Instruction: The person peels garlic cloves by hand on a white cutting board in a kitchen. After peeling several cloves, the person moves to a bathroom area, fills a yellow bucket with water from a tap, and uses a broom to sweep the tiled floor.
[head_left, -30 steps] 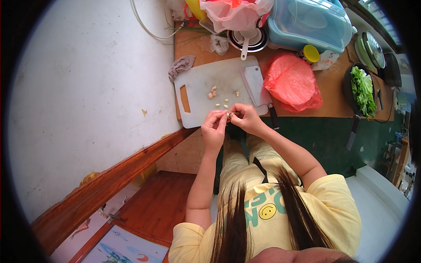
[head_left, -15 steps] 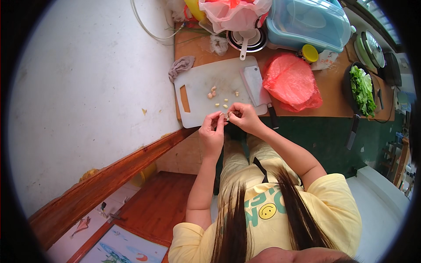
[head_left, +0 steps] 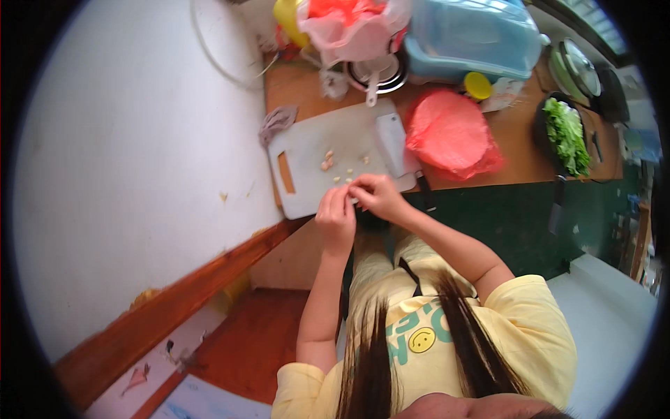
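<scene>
Over the near edge of the white cutting board (head_left: 307, 192), my left hand (head_left: 336, 218) and my right hand (head_left: 379, 194) meet with fingertips pinched together. A small pale piece, apparently a garlic clove, is between them, now mostly hidden by the fingers. Just beyond, several peeled pale-yellow garlic cloves (head_left: 349, 171) lie on the board. Farther left sits a small cluster of pinkish unpeeled cloves (head_left: 326, 165). A cleaver (head_left: 395, 140) rests on the board's right side, its black handle jutting past the near edge, close to my right hand.
Right of the board lies a red plastic bag (head_left: 453, 133). Behind stand a white-handled strainer (head_left: 373, 87), a blue lidded bin (head_left: 474, 42) and a yellow-lidded jar (head_left: 477, 85). A grey cloth (head_left: 278, 123) lies far left. Leafy greens (head_left: 567, 136) fill a pan at right.
The view has shifted slightly, so the board and counter sit a little lower and further left. My fingertips have drawn closer together, covering the small piece between them.
</scene>
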`<state>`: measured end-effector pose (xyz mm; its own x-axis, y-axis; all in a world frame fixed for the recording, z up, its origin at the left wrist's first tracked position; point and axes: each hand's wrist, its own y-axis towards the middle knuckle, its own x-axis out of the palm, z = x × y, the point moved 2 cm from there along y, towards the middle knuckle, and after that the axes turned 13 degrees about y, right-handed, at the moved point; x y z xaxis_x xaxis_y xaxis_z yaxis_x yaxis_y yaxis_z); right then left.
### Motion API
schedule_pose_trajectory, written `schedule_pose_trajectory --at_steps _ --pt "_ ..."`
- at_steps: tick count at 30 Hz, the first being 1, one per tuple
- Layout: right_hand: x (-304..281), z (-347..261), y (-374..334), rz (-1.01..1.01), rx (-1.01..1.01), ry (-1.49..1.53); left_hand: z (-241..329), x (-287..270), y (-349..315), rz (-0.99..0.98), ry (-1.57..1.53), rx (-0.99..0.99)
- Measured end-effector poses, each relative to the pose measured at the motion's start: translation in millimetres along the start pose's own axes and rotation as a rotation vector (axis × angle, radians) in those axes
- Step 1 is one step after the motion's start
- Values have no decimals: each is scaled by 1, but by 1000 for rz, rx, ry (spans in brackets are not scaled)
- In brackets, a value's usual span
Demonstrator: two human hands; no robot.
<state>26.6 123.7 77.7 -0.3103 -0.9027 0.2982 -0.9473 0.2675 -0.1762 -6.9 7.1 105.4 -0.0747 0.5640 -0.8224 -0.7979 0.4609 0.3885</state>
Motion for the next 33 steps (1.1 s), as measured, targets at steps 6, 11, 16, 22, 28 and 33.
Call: schedule_pose_trajectory --at_steps 6,11,16,22,28,33 --pt "-5 -1 0 22 -149 -214 10 9 0 -25 19 -6" --pt "-7 -8 -4 96 -162 -247 19 13 -2 -6 16 -9" --pt "-5 -2 -3 171 -189 -206 27 10 1 -36 -149 -215" --pt "-7 -5 -6 124 -127 -37 10 18 -2 -122 -637 -496" --pt "-9 -3 -6 59 -4 196 0 17 1 -231 -827 -657" --pt "-5 -6 -9 61 -138 37 -13 22 -6 -225 -828 -639"
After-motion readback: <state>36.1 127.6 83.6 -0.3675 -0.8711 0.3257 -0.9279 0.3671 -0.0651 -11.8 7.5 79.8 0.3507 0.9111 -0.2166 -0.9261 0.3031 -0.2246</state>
